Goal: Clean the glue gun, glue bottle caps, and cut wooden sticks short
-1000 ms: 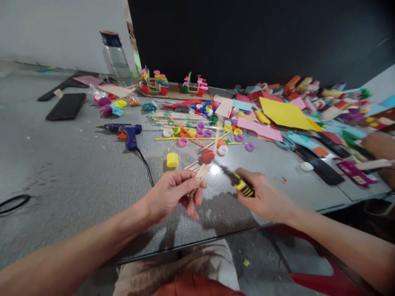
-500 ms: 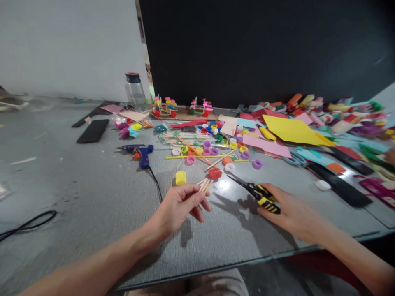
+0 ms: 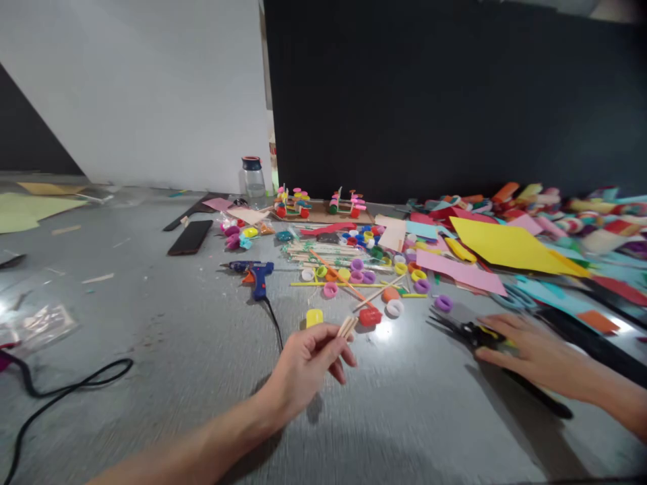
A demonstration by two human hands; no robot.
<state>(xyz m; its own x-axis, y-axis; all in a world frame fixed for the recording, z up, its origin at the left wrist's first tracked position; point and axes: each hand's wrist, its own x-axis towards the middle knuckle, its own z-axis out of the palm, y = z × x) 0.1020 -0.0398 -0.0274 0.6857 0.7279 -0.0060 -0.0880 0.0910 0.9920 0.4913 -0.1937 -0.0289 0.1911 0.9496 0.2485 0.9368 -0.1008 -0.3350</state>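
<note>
Between the thumb and fingers of my left hand is a small bundle of short wooden sticks, pointing up and away. Just beyond it lie a yellow cap and a red cap. To the right, my right hand is closed over the long-nose pliers, which have black and yellow handles. Their jaws point left, slightly parted, and one handle sticks out below the palm. Part of the grip is hidden under my fingers.
A blue glue gun with a black cord lies left of centre. Several coloured bottle rings, bundled sticks and yellow paper cover the middle and right. Two small wheeled models and a bottle stand behind.
My right hand has moved right with the pliers, and a handle now shows below the palm. My left hand keeps the sticks in nearly the same place. The view has turned left.
</note>
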